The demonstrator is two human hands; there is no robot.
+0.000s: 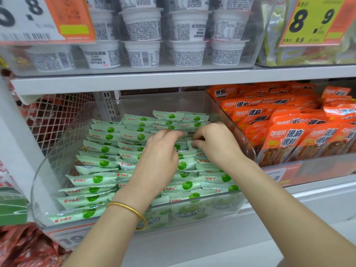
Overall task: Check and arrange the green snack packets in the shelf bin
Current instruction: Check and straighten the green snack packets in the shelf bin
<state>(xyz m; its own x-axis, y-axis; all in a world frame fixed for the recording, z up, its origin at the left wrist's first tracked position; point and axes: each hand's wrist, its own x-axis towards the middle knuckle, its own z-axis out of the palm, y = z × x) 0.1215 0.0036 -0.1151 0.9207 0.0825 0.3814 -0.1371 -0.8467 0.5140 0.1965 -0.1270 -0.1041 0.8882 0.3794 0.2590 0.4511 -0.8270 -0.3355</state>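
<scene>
A clear plastic shelf bin (41, 176) holds several pale green snack packets (98, 162) lying in overlapping rows. Both hands reach into the middle of the bin. My left hand (158, 160), with a gold bangle on its wrist, lies palm down over the middle rows, its fingertips touching packets toward the back. My right hand (215, 143) has its fingers curled and pinches the edge of a green packet (190, 144) in the right-hand row. The packets under both hands are hidden.
Orange snack packets (285, 135) fill the bin to the right. White cups (142, 53) stand stacked on the shelf above, beside price signs (312, 20). A wire mesh divider (55, 116) and red packets (23, 245) are on the left.
</scene>
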